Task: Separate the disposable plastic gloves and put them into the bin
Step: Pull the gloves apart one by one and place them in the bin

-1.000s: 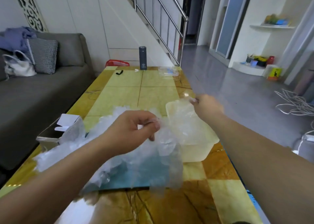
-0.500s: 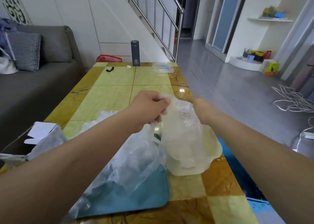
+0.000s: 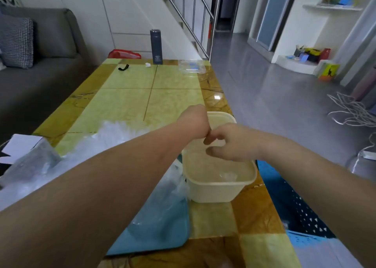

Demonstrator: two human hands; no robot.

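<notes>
Home living rm: grey sofa (image 3: 50, 44) w/ cushion (image 3: 16, 40), staircase railing (image 3: 195, 13), tiled coffee table (image 3: 132, 97)

Soft, dim daylight fills the room. A small glare spot sits on the glossy table (image 3: 217, 97), and the floor (image 3: 274, 97) shines faintly. Wide-angle bending curves the edges; near forearms look slightly blurred.

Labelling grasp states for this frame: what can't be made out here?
- Left hand, head view: fingers hidden behind the back of the hand, so its grip is unreadable.
- Right hand: fingertips curled, but a clear glove between them would not show against the bin.
- Bin contents: see-through film blends into the floor, so the count is unclear.
- Glove pile: near part hidden by the left forearm.
- Carton: cut off by the left edge.
</notes>
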